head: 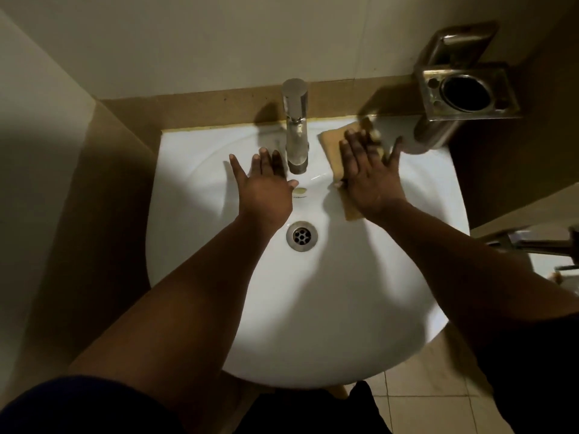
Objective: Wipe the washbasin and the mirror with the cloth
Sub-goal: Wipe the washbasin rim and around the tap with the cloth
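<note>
Washbasin [297, 308] wiping is under way: the right hand [369, 180], fingers spread flat, presses the tan cloth [332, 151] onto the ledge just right of the tap [296, 126]. The left hand [266, 186] hovers splayed and empty left of the tap. Keep the palm flat (all 5 fingers down) and overlap each pass around the tap's base.

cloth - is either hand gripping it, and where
Neither grips it. The right hand lies flat on the middle of the cloth, pressing it to the basin. The left hand is empty.
</note>
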